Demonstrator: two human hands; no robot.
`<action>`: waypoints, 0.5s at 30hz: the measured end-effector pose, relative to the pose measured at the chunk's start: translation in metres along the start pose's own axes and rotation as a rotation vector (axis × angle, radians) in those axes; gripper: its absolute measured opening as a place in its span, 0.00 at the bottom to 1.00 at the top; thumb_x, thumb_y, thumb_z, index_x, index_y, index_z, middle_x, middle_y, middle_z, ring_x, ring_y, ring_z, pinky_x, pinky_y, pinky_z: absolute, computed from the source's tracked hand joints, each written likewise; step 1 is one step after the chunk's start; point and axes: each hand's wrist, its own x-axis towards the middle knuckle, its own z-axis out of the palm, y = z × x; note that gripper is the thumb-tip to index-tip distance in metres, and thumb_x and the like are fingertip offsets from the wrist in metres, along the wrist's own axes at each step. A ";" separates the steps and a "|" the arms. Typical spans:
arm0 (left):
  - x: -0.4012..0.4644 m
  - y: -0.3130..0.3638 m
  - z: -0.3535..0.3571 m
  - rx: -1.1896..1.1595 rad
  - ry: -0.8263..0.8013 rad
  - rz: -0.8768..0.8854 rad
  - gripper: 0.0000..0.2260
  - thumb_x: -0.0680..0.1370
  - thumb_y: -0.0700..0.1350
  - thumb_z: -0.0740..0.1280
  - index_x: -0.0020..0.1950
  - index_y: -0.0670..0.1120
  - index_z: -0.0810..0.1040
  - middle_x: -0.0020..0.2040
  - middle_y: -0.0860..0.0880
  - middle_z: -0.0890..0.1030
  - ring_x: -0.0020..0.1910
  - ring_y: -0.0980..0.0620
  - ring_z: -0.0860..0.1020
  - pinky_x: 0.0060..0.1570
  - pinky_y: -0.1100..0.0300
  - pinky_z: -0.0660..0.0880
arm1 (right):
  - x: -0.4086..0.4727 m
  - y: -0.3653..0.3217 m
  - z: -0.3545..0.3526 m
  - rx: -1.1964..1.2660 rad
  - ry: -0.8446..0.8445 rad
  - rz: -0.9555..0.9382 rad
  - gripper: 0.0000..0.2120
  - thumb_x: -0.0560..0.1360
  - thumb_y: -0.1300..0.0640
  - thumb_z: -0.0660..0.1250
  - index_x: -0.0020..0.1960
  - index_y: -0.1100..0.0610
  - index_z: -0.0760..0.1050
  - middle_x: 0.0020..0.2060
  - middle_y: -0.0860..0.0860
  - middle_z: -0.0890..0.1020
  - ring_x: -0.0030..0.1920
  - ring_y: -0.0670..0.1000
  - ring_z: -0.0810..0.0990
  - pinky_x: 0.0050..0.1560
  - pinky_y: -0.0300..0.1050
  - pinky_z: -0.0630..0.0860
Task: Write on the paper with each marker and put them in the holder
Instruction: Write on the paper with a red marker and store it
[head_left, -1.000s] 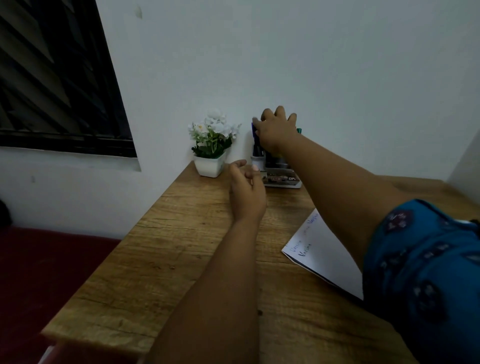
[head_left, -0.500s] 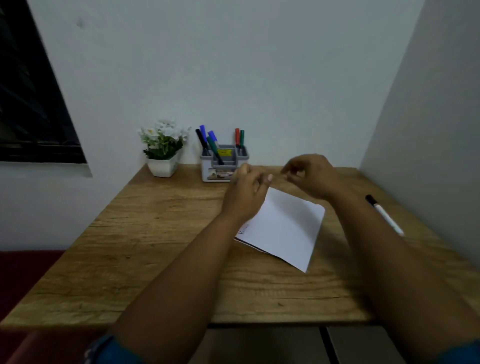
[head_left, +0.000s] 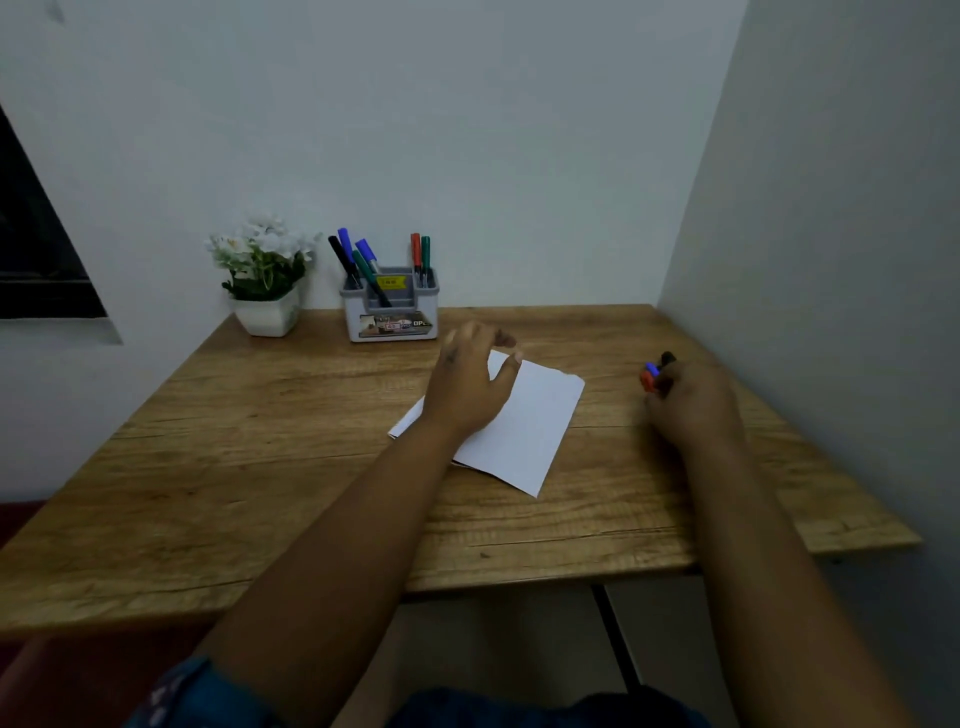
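A white sheet of paper (head_left: 524, 431) lies on the wooden table (head_left: 218, 467), slightly right of centre. My left hand (head_left: 470, 387) is over its upper left corner with relaxed, spread fingers and holds nothing. My right hand (head_left: 691, 400) rests on the table near the right wall and grips a small bunch of markers (head_left: 655, 370); only their blue, red and black ends show past the fingers. The grey-and-white holder (head_left: 390, 323) stands at the back against the wall, with several markers (head_left: 363, 265) upright in it: black, blue, green and red.
A white pot of white flowers (head_left: 265, 280) stands left of the holder. A side wall (head_left: 831, 260) closes off the table's right edge. A dark window (head_left: 36, 249) is at the far left. The table's front edge is near my body.
My right hand has moved from above the paper to the table's right side and closed round markers there. My left hand has settled over the paper's upper left corner.
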 end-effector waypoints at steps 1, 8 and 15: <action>0.001 -0.001 -0.001 0.009 0.014 -0.006 0.09 0.78 0.49 0.65 0.56 0.47 0.78 0.56 0.50 0.75 0.58 0.48 0.73 0.54 0.51 0.74 | -0.001 -0.001 0.000 0.003 -0.003 0.011 0.16 0.75 0.59 0.70 0.62 0.59 0.78 0.56 0.59 0.80 0.56 0.59 0.79 0.54 0.48 0.75; 0.004 -0.009 -0.004 0.052 0.007 -0.021 0.09 0.78 0.48 0.66 0.55 0.46 0.78 0.56 0.49 0.76 0.56 0.49 0.73 0.52 0.54 0.73 | -0.001 -0.004 -0.003 -0.014 -0.032 0.129 0.17 0.72 0.60 0.73 0.59 0.63 0.78 0.52 0.59 0.81 0.52 0.58 0.80 0.47 0.47 0.75; 0.006 -0.014 -0.003 0.027 -0.064 0.013 0.06 0.78 0.46 0.66 0.54 0.50 0.78 0.54 0.53 0.76 0.50 0.55 0.74 0.45 0.61 0.72 | -0.013 -0.030 0.011 -0.191 -0.182 -0.040 0.04 0.75 0.61 0.66 0.48 0.60 0.78 0.40 0.53 0.79 0.42 0.52 0.79 0.40 0.45 0.76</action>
